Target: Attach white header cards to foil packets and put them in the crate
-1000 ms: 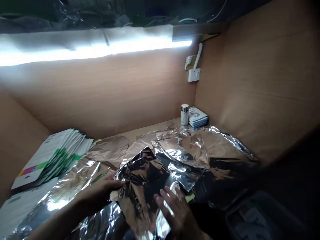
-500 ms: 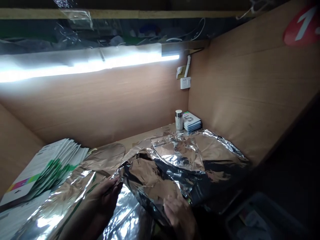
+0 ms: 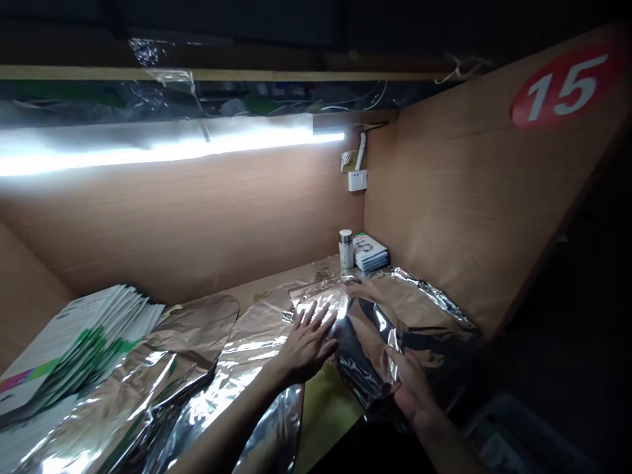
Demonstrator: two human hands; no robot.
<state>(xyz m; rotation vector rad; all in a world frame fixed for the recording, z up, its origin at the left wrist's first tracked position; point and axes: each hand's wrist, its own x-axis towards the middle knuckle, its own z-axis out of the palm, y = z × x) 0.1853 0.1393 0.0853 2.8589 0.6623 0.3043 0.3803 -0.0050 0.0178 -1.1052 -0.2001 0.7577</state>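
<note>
Foil sheet of crumpled, mirror-like silver (image 3: pixel 365 342) has been shifted rightward, where handling is now centred; its near right edge is gripped by the fingers of the right hand (image 3: pixel 409 382), those of the left hand (image 3: pixel 305 343) are spread open at its left, and yellowish counter (image 3: pixel 326 405) has been exposed near centre.

Looks like workshop booth (image 3: pixel 222 217): walled with brown panels (image 3: pixel 444 217), numbered on red sign (image 3: pixel 546 120), lit by strip light (image 3: pixel 172 151).

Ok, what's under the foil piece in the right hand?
A yellowish surface shows beside the foil piece, left of the right hand; more foil spreads beyond. Whatever lies directly beneath is covered.
</note>
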